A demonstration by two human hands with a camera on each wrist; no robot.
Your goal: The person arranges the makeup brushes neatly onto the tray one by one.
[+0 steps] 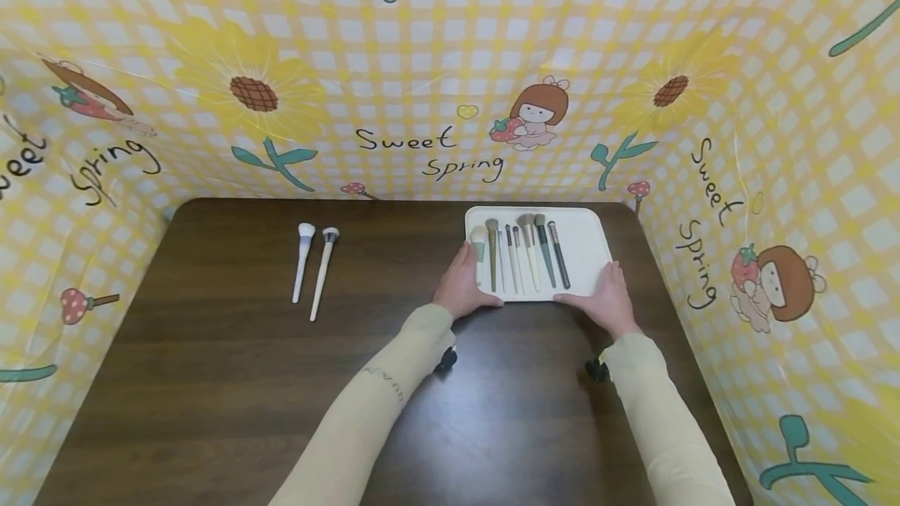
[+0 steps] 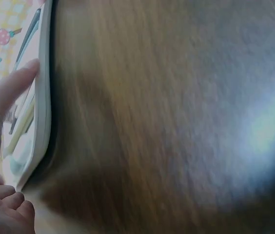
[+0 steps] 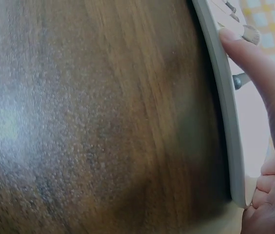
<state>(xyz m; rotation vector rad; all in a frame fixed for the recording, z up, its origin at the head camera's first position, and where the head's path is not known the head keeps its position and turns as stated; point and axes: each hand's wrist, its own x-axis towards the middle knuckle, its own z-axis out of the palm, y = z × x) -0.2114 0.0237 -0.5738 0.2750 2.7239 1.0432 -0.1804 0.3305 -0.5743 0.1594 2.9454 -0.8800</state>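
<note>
A white rectangular tray [image 1: 587, 244] lies at the back right of the table, with several makeup brushes [image 1: 530, 260] side by side in it, bristles toward the back. My left hand [image 1: 464, 283] grips its near left corner, thumb along the front rim and fingers at the side. At the near right corner, my right hand [image 1: 610, 304] holds it the same way. The left wrist view shows the left thumb [image 2: 18, 83] on the tray's rim, other fingers curled by the corner. In the right wrist view, the right thumb [image 3: 249, 56] presses over the rim.
Two more makeup brushes, a white one [image 1: 301, 260] and a cream-handled one [image 1: 323, 272], lie on the dark wooden table [image 1: 211, 381] at the back left. Yellow checked cloth [image 1: 408, 61] hangs around the table's back and sides.
</note>
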